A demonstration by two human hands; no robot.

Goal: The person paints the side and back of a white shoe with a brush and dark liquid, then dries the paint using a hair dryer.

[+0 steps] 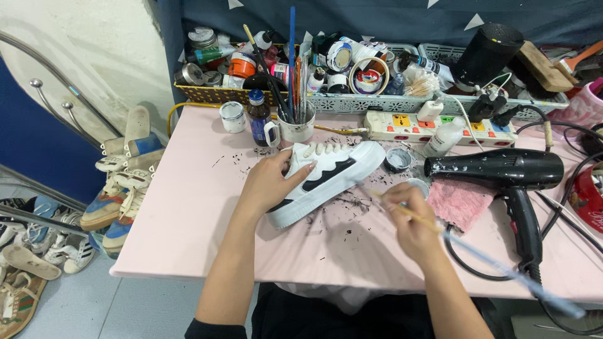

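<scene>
1. Right hand [411,221], nearest the camera, pinches a thin brush [477,254], its tip near the shoe's sole.
2. Left hand [271,181] grips a white shoe [326,176] with black trim, fingers wrapped over its heel end.
3. Shoe lies mid-table on the pink table [188,232], among dark flecks.
4. Black hairdryer [502,172] lies to the right, beside a pink cloth [461,201].
5. Small paint pot [397,159] sits just past the toe.

I see a white sneaker [326,182] with a black wavy side stripe and thick white sole lying mid-frame, toe toward the upper right, laces up. A thin brush [477,254] with a wooden shaft and pale blue handle slants toward the lower right.
</scene>
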